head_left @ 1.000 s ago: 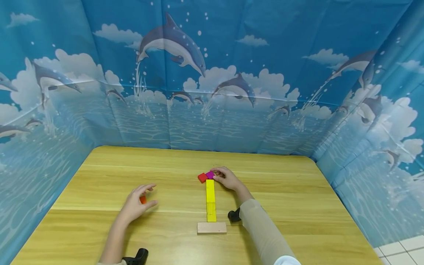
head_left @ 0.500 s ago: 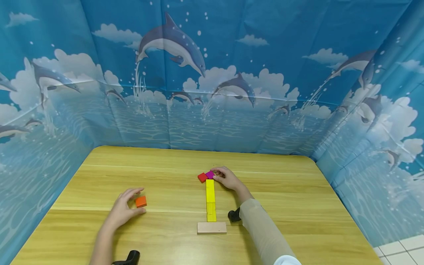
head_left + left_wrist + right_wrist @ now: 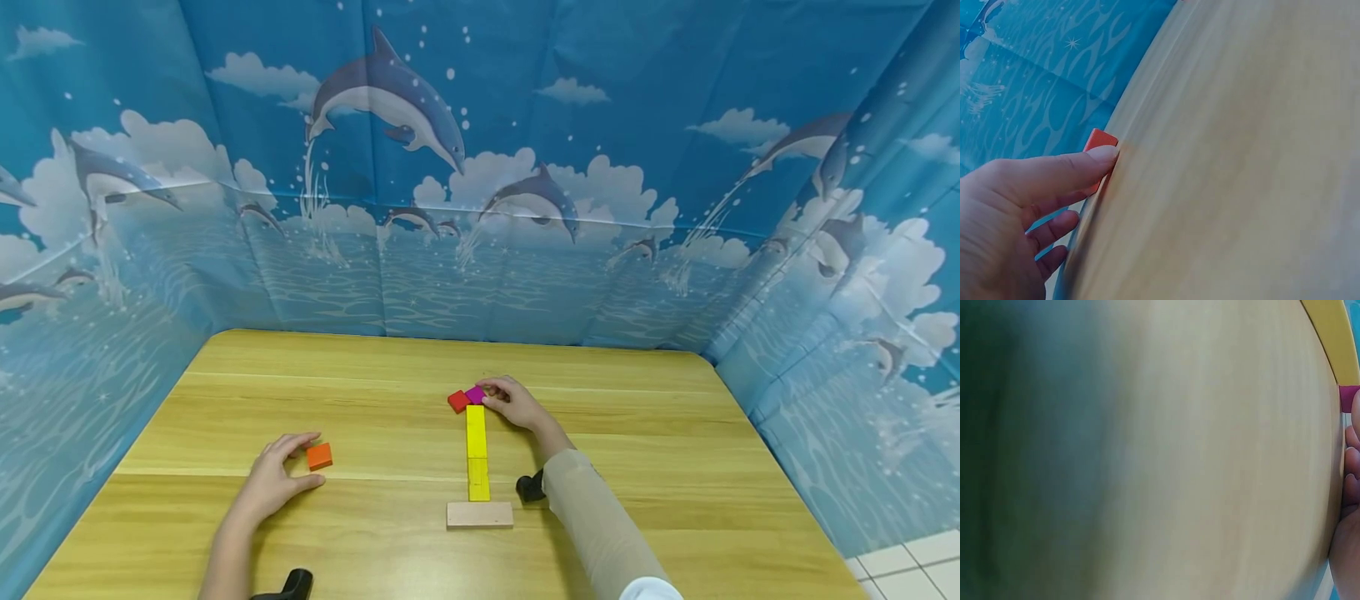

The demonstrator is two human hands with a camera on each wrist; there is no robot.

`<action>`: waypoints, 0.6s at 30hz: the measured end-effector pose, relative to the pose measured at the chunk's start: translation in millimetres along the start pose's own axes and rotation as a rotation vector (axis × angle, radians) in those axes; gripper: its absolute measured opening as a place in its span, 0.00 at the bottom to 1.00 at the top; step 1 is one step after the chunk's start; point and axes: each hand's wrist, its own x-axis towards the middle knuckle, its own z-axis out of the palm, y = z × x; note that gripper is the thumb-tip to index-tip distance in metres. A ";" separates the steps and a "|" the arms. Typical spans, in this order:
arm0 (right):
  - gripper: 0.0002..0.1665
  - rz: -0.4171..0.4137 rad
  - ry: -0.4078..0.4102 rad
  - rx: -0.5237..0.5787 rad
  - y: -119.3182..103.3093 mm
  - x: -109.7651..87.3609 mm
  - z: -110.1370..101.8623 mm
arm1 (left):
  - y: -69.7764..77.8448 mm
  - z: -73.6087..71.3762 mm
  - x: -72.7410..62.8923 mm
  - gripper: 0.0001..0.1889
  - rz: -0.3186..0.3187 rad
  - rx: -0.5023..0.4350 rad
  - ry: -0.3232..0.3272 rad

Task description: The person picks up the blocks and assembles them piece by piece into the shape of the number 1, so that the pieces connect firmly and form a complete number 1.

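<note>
My left hand (image 3: 273, 479) is around an orange block (image 3: 319, 456) on the left of the table, index finger and thumb apart from it on either side in the head view. In the left wrist view, the thumb overlaps that block. My right hand (image 3: 513, 403) pinches a magenta block (image 3: 475, 396) between thumb and fingers at its right end. A red block (image 3: 458, 402) lies against the magenta one's left side. Nearer to me, two yellow blocks (image 3: 477, 452) lie end to end, reaching a beige wooden block (image 3: 479, 515) set crosswise.
The wooden table (image 3: 660, 433) has a blue dolphin-print curtain (image 3: 480, 283) behind it and along both sides. Black wrist mounts (image 3: 531, 487) sit at both wrists. White floor tiles (image 3: 900, 567) show at the lower right.
My left hand has moved left and drawn back from over the orange block, which now shows fully between spread fingers. My right hand and the other blocks stay where they were.
</note>
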 end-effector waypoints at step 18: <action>0.18 -0.005 0.004 0.020 -30.4 -10.3 -5.1 | -6.3 0.9 -2.2 0.29 -0.064 -0.001 0.029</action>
